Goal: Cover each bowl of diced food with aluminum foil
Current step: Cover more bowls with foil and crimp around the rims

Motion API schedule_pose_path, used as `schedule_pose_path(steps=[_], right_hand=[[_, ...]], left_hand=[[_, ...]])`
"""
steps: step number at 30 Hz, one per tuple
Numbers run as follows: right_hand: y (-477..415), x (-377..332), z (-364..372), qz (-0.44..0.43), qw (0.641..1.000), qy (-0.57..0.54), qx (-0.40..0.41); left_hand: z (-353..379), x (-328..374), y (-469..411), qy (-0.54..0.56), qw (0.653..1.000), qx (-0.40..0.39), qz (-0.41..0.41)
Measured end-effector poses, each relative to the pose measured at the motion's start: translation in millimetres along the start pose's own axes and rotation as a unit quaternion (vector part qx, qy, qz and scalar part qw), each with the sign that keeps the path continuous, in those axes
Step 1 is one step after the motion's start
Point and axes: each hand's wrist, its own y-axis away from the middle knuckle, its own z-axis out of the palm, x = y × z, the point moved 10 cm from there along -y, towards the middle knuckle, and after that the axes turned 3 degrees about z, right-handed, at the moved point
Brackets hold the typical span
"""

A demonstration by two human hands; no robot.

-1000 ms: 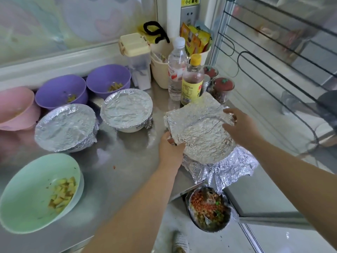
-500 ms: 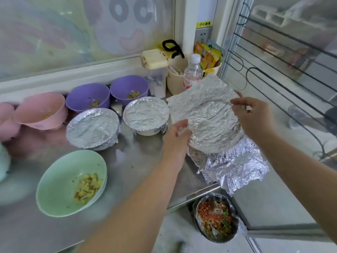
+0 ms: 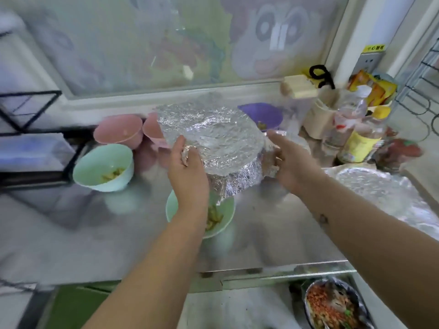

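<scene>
A crinkled silver aluminium foil sheet (image 3: 213, 138) is hanging over a round mint-green bowl (image 3: 224, 222) of diced food.
The left hand (image 3: 187, 172) and right hand (image 3: 291, 162) are each pinching an opposite creased edge, fingers curled.

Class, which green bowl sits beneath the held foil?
The nearer green bowl, partly hidden under the foil and left hand; the other green bowl stands apart to the left.

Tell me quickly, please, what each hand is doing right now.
Left hand: holding the foil sheet, thumb pinching its left edge.
Right hand: holding the same sheet's right edge, fingers curled round it.
</scene>
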Motion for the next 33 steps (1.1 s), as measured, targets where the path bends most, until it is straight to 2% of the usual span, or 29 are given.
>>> schedule_pose_path(steps=[3,6,9,12,16,20,23,26,27,29,33], right_hand=[[9,56,53,0.113,0.988,-0.095,-0.048],[18,97,80,0.185,0.973,-0.135,-0.026],[27,118,104,0.215,0.954,-0.206,-0.032],[28,127,112,0.204,0.954,-0.214,-0.042],[20,127,99,0.145,0.978,-0.142,-0.054],[10,118,52,0.114,0.992,-0.022,-0.048],[4,117,23,0.108,0.992,0.06,-0.031],[-5,111,0,0.066,0.982,0.177,0.029],[-9,109,-6,0.051,0.973,0.218,0.049],[-15,107,-7,0.031,0.959,0.274,0.059],[-25,109,-6,0.015,0.941,0.329,0.074]], left_hand=[[-46,-6,-12,0.006,0.999,0.051,-0.002],[-72,-11,-15,-0.017,0.999,0.049,0.009],[-84,-10,-10,-0.028,0.999,0.02,0.012],[-91,-20,-6,-0.039,0.999,0.0,0.006],[-102,-31,-4,-0.046,0.998,-0.039,-0.021],[-146,-47,-25,-0.043,0.997,0.02,-0.061],[-169,-73,-40,-0.053,0.989,0.041,-0.13],[-155,-110,-42,-0.053,0.97,-0.054,-0.231],[-148,-116,-40,-0.084,0.963,-0.096,-0.238],[-139,-119,-40,-0.159,0.953,-0.149,-0.21],[-126,-114,-40,-0.218,0.945,-0.186,-0.16]])
